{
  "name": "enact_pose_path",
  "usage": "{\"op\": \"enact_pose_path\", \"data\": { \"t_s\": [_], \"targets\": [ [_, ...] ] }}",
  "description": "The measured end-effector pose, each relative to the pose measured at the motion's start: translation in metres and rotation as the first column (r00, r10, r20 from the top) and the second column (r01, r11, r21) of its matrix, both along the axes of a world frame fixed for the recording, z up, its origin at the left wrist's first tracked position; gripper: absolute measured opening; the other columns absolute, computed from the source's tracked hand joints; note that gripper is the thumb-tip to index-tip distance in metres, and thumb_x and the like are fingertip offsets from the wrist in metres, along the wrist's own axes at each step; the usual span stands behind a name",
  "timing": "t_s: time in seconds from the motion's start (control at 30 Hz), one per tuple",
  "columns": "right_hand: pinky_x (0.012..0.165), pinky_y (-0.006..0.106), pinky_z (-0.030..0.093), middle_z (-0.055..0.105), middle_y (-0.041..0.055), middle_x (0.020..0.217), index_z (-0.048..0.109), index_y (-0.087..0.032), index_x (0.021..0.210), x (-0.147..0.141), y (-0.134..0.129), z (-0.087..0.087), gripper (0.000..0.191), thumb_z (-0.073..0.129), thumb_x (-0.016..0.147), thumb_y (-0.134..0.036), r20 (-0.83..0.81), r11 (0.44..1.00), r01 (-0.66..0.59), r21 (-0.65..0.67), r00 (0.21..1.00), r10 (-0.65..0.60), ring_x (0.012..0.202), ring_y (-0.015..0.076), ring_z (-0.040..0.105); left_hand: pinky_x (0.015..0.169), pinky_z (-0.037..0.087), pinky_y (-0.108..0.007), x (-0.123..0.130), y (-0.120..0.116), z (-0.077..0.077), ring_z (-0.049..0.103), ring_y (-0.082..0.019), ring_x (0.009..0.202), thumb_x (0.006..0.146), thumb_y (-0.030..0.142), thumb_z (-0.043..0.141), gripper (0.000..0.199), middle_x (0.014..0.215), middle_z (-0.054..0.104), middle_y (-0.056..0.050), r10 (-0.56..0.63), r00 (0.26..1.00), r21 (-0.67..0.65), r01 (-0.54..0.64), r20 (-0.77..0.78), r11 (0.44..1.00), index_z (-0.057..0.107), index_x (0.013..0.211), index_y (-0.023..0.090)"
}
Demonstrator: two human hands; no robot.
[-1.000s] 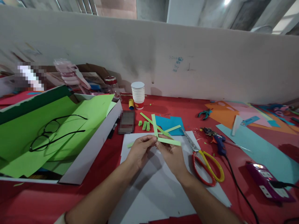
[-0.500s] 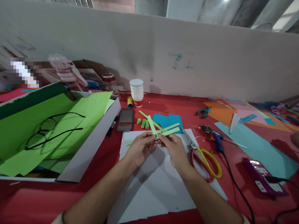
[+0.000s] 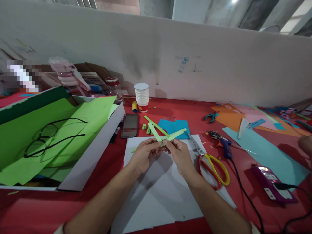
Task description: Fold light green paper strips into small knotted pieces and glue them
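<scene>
Above the white paper [image 3: 156, 195], both my hands meet at folded light-green paper strips [image 3: 154, 131]. My left hand [image 3: 145, 154] pinches them between thumb and fingers at the fold. Close against it, my right hand [image 3: 179, 154] pinches the same fold, with one strip end pointing up and right. Another green strip [image 3: 153, 123] lies beyond the hands, and a strip end [image 3: 133, 149] shows by my left hand. Small folded green pieces [image 3: 148, 129] sit just behind, beside blue paper [image 3: 174, 126]. Scissors [image 3: 208, 165] with red and yellow handles lie right of my right hand.
At left stands an open box [image 3: 97, 152] with green sheets and glasses [image 3: 46, 136]. Stacked paper cups [image 3: 141, 97] are at the back. To the right lie a glue gun [image 3: 226, 148], a purple power strip [image 3: 273, 183] and pliers [image 3: 211, 117]. Another person's hand [image 3: 305, 144] shows at the right edge.
The strip ends on the right, apart before, now overlap closely. The upright strip leans further left. Both hands keep their pinch at nearly the same place. The other person's hand reaches further into view.
</scene>
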State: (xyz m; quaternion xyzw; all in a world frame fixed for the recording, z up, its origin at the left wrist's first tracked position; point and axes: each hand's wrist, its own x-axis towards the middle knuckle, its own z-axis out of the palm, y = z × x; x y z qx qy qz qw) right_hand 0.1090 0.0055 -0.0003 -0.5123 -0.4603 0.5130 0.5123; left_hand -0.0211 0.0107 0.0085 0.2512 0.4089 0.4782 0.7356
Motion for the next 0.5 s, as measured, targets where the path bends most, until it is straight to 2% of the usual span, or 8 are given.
{"op": "enact_pose_path", "data": {
  "t_s": [0.1,0.23,0.37,0.5],
  "targets": [
    [0.057,0.025,0.037,0.056,-0.0023,0.059,0.062,-0.016,0.068,0.0005,0.0000,-0.0008,0.024,0.062,0.076,-0.039,0.028,1.000,-0.016,0.022,0.999,0.015,0.058,0.0121,0.048,0.065,0.046,-0.023,-0.0007,0.0008,0.0003,0.060,-0.011,0.063,0.060,0.021,0.079,0.018,0.068,0.066,-0.005,-0.007,0.999,0.020,0.008,-0.036,1.000,0.068,0.071,0.011],
    [0.055,0.024,0.035,0.052,-0.0037,0.056,0.059,-0.016,0.065,0.0024,-0.0003,0.0001,0.026,0.061,0.077,-0.040,0.035,1.000,-0.030,0.009,0.999,0.029,0.054,0.0106,0.045,0.061,0.043,-0.023,-0.0013,0.0006,0.0013,0.058,-0.012,0.061,0.059,0.027,0.079,0.020,0.065,0.065,-0.005,-0.072,0.992,0.033,0.076,-0.099,0.997,0.068,0.067,0.012],
    [0.052,0.023,0.033,0.048,-0.0050,0.052,0.054,-0.017,0.059,0.0038,-0.0008,0.0024,0.030,0.062,0.076,-0.040,0.051,1.000,-0.008,0.001,0.999,0.008,0.052,0.0096,0.042,0.054,0.036,-0.023,-0.0025,0.0001,0.0011,0.053,-0.011,0.056,0.064,0.034,0.075,0.022,0.061,0.063,-0.004,-0.095,0.968,0.127,0.127,-0.231,0.984,0.067,0.064,0.014],
    [0.051,0.022,0.032,0.047,-0.0053,0.051,0.054,-0.017,0.059,0.0036,-0.0004,0.0033,0.029,0.063,0.076,-0.039,-0.055,0.999,-0.040,-0.034,0.998,0.038,0.050,0.0086,0.041,0.055,0.035,-0.024,-0.0045,0.0004,0.0008,0.052,-0.011,0.058,0.069,0.034,0.071,0.021,0.063,0.062,-0.004,-0.130,0.963,0.160,0.170,-0.234,0.972,0.068,0.067,0.014]
  ]
}}
